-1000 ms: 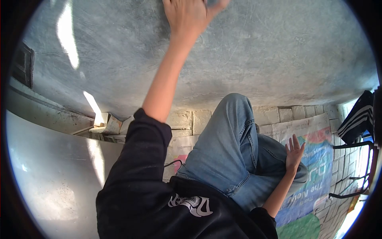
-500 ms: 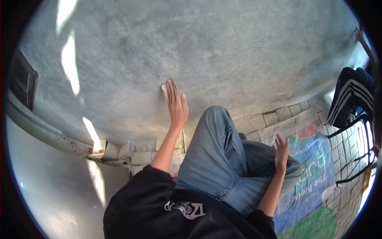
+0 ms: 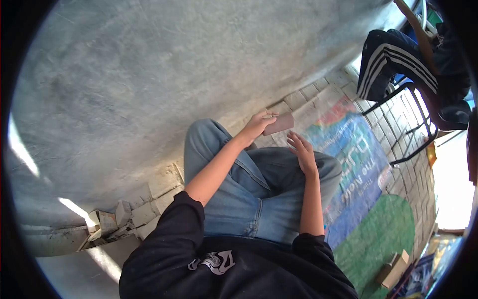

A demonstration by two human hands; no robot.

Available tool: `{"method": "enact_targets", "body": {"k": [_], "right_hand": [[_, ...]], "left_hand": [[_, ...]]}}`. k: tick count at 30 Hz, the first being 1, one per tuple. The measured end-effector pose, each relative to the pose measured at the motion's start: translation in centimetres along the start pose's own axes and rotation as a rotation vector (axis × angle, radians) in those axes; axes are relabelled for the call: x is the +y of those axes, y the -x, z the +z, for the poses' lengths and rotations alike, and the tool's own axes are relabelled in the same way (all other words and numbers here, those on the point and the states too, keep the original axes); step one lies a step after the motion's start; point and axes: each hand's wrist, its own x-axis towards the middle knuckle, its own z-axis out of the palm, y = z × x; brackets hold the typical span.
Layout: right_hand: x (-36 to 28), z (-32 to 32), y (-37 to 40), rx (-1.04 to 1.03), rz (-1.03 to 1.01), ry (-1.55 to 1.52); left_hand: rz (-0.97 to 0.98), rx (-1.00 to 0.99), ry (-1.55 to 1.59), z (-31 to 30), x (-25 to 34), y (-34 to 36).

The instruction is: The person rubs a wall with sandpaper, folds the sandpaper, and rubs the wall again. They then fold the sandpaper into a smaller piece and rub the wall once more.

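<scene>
My left hand (image 3: 259,125) is in front of my raised knee, pinching a small brownish piece of sandpaper (image 3: 280,124) between thumb and fingers. The piece is slightly curved and its dull face shows. Just to the right of it, my right hand (image 3: 302,150) hangs over my other knee with its fingers apart, holding nothing. A small gap lies between those fingertips and the sandpaper. The grey plastered wall (image 3: 159,65) rises before me, with cloudy, mottled patches; neither hand touches it.
A printed banner (image 3: 358,164) covers the brick floor on my right. Beyond it, another person in striped trousers (image 3: 398,60) sits on a black-framed chair (image 3: 418,144). Broken blocks (image 3: 112,219) lie at the wall's foot to the left. A cardboard box (image 3: 396,269) stands at lower right.
My left hand has left the wall and swung right with the sandpaper, now in front of my knees. My right hand has come closer to it. The view has turned to the right.
</scene>
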Motion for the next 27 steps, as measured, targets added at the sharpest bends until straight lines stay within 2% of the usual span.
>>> {"method": "enact_targets", "body": {"k": [1,3,7,10,13,15,19,23,25,26,27], "right_hand": [[-0.2,0.3,0.0,-0.007,-0.002,-0.006],[-0.2,0.6,-0.2,-0.001,0.015,-0.006],[-0.3,0.7,-0.9,-0.010,0.016,-0.007],[0.8,0.1,-1.3,0.024,0.016,0.025],[1.1,0.0,-1.4,0.068,-0.009,-0.012],[0.8,0.3,-1.2,0.131,-0.028,-0.068],[0.1,0.6,-0.8,0.121,-0.047,-0.132],[0.0,0.4,-0.9,0.106,-0.032,-0.153],[0.4,0.3,-1.0,0.103,-0.009,-0.155],[0.9,-0.1,-1.2,0.074,-0.030,-0.123],[1.2,-0.3,-1.2,0.046,-0.049,-0.092]], "left_hand": [[0.011,-0.058,-0.202,-0.6,-1.0,-0.3],[-0.055,-0.135,-0.137,-1.2,-2.0,-0.4],[-0.092,-0.112,-0.177,-1.5,-2.3,-0.4],[-0.035,-0.122,-0.209,-1.7,-3.1,-0.9],[0.120,-0.089,-0.406,-1.8,-4.2,-1.4],[0.108,-0.048,-0.468,-1.7,-5.0,-1.4],[0.037,0.008,-0.689,-2.1,-6.1,-1.7],[-0.061,-0.036,-0.559,-2.2,-5.2,-1.7],[0.120,0.011,-0.363,-2.7,-6.6,-2.5],[0.184,0.031,-0.408,-2.7,-6.0,-2.3],[0.165,0.030,-0.405,-2.7,-6.1,-2.2]]}}
